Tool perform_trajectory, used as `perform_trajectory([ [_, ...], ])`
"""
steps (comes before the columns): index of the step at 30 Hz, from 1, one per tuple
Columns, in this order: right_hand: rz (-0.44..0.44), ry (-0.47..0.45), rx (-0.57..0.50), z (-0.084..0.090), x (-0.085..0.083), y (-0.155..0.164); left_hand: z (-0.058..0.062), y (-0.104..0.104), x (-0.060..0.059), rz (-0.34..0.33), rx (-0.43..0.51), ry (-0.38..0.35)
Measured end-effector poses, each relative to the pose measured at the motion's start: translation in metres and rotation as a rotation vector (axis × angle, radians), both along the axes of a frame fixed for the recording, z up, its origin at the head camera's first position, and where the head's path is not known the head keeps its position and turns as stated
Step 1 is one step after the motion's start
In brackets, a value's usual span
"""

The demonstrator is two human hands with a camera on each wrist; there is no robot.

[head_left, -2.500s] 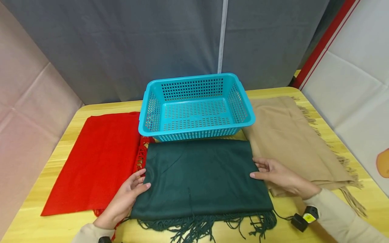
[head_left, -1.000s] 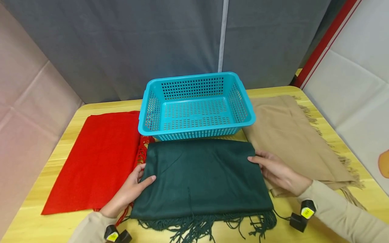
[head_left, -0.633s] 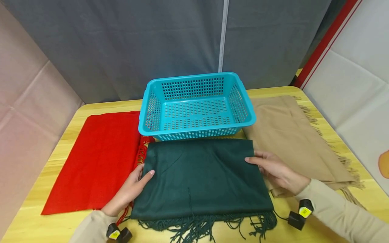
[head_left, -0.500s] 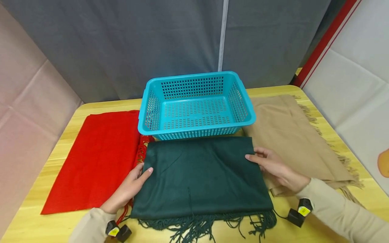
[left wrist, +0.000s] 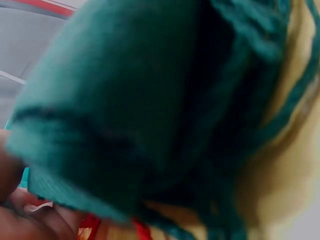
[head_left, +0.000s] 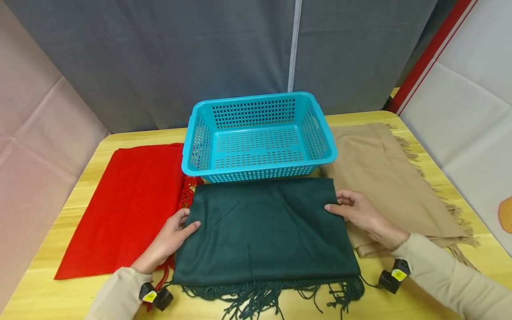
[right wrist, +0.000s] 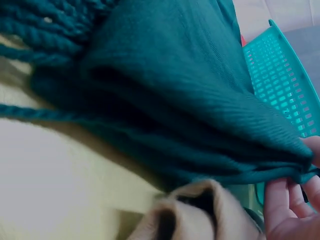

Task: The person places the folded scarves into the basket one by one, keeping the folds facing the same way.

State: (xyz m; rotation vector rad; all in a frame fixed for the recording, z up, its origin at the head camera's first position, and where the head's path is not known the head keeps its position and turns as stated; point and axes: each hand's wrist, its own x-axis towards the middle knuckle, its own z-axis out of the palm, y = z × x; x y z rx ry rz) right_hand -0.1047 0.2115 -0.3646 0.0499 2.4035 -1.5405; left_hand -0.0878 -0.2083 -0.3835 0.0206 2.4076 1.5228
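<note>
Two yellow wrist labels [head_left: 150, 297] illegible | left grip [head_left: 169, 238], right grip [head_left: 366, 216]: pinching green scarf [head_left: 264, 233]

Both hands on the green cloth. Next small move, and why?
Probably raise both sides of the green cloth evenly: the left hand and right hand pinch its opposite side edges, thumbs on top, while its near fringe lies on the table.

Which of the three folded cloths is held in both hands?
The dark green cloth, in the middle: the left hand and right hand pinch its opposite sides. The red cloth and tan cloth lie unheld.
</note>
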Motion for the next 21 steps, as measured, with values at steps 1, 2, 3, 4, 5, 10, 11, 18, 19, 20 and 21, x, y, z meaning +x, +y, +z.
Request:
perform_trajectory([
  [1,-0.005,0.003,0.003,-0.0003,-0.0001,0.0,-0.0004,0.0,0.0003,0.008,-0.012,0.014],
  [2,-0.007,0.006,0.006,-0.0005,-0.0002,0.0002,-0.0007,0.0001,0.0006,0.016,-0.025,0.029],
  [3,-0.011,0.009,0.006,-0.0006,-0.0003,0.0003,-0.001,0.0001,0.0009,0.024,-0.027,0.037],
  [4,-0.013,0.012,0.008,-0.0005,-0.0004,0.0005,-0.0012,0.0001,0.0013,0.033,-0.017,0.04],
  [5,-0.014,0.012,0.008,-0.0004,-0.0005,0.0006,-0.0014,0.0,0.0016,0.041,0.0,0.039],
  [10,-0.008,0.011,0.002,-0.0002,0.0,0.0007,-0.0021,-0.0015,0.0031,0.076,0.09,0.031],
  [11,-0.007,0.012,0.002,-0.0001,0.0001,0.0007,-0.0021,-0.0019,0.0033,0.079,0.094,0.038],
  [18,0.004,0.025,-0.044,0.0001,0.0013,0.0006,0.0017,-0.0019,0.0026,0.067,0.079,0.112],
  [19,0.005,0.028,-0.06,0.0003,0.0016,0.0003,0.0028,-0.0017,0.0026,0.063,0.077,0.116],
  [20,0.006,0.027,-0.082,0.0006,0.002,0.0001,0.0039,-0.0015,0.0028,0.061,0.083,0.114],
  [21,0.007,0.029,-0.1,0.0013,0.0025,0.0,0.0047,-0.0013,0.0031,0.058,0.091,0.105],
])
